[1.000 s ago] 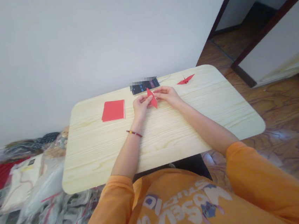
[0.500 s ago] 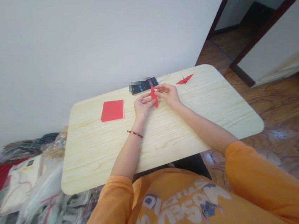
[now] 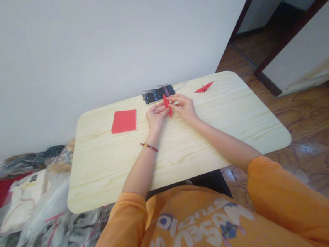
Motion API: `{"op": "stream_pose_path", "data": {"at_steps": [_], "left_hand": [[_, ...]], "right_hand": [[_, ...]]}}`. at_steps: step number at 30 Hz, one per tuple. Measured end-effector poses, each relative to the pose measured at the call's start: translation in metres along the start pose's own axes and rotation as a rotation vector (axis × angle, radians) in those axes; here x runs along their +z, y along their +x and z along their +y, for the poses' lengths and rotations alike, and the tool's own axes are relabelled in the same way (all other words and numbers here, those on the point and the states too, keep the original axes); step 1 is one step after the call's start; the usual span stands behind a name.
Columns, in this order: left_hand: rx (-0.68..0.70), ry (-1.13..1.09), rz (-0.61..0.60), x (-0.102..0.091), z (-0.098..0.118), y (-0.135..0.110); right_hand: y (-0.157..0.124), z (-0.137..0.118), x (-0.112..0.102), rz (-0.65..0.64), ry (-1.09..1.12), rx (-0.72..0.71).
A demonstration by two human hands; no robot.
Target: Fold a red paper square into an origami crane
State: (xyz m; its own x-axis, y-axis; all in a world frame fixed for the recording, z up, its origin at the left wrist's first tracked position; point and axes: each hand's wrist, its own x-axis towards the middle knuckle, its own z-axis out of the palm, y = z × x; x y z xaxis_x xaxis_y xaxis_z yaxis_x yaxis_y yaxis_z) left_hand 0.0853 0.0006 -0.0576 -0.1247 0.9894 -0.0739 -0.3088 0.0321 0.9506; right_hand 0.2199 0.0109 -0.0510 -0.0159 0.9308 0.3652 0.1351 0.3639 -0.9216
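Between my hands, over the middle of the table, is a narrow, pointed piece of folded red origami paper (image 3: 166, 102). My left hand (image 3: 155, 117) grips it from the left, thumb and fingers closed on its side. From the right, my right hand (image 3: 185, 106) pinches the same paper with thumb and fingertips. Part of the paper is hidden behind the fingers. A stack of square red paper (image 3: 124, 121) lies left of my left hand. A finished red paper crane (image 3: 204, 87) rests to the right, beyond my right hand.
A phone (image 3: 159, 94) with its screen lit lies just behind my hands, a white cable (image 3: 182, 86) near it. The pale wooden table (image 3: 105, 175) has rounded corners and stands against a white wall (image 3: 93, 45). Bagged clothes (image 3: 45, 212) are piled on the left.
Both hands and the folded paper have shifted slightly to the left. The right hand's fingers have closed in nearer to the paper's middle.
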Motion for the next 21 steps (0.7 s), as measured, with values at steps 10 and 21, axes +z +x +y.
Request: {"op": "stream_pose_path", "data": {"at_steps": [10, 21], "left_hand": [[0.067, 0.083, -0.026, 0.004, 0.002, -0.001], [0.018, 0.07, -0.076, -0.001, 0.009, -0.002]], "right_hand": [[0.009, 0.004, -0.002, 0.018, 0.203, 0.151], [0.016, 0.003, -0.01, -0.052, 0.163, 0.158]]}}
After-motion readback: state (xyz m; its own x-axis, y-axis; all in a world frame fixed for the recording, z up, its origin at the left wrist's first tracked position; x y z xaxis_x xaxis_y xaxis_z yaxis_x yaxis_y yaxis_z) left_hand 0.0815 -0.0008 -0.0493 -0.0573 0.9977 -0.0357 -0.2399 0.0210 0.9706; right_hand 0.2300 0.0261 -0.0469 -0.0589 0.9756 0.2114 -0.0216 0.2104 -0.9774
